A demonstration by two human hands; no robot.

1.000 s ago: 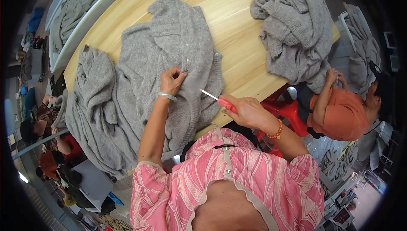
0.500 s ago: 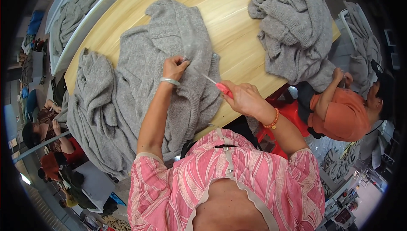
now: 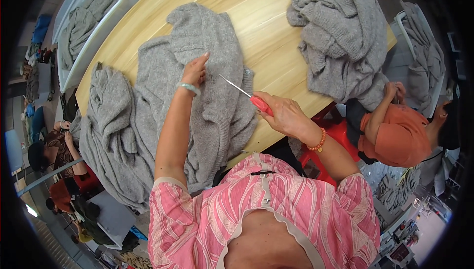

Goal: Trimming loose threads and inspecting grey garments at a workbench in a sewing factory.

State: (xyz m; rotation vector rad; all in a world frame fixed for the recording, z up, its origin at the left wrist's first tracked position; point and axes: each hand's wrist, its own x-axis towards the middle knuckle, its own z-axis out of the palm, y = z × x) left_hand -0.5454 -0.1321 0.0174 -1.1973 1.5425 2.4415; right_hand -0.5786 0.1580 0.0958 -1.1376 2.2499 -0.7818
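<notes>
A grey knitted sweater (image 3: 207, 37) lies spread and rumpled over the near left of the table. On it rests my left hand (image 3: 194, 71), its fingers loosely stretched out and nothing seen in them. My right hand (image 3: 284, 113) is closed around the handle of a red-handled tool (image 3: 259, 103) with a thin, straight metal shaft. The shaft points up and left, and its tip is over the sweater, near a small dark mark (image 3: 213, 77) just right of my left hand. Whether the tip touches the knit, I cannot tell.
More grey knitwear (image 3: 340, 37) is heaped at the table's right. The pale wooden table (image 3: 266, 22) has a curved edge. Plastic bins (image 3: 98, 22) with grey knits stand left and right. One person in an orange top (image 3: 395, 135) sits at the right, another (image 3: 57, 143) at the left.
My left hand has let go of the pinched knit, moved slightly left and up, and its fingers have straightened. My right hand stays nearly in place with the tool.
</notes>
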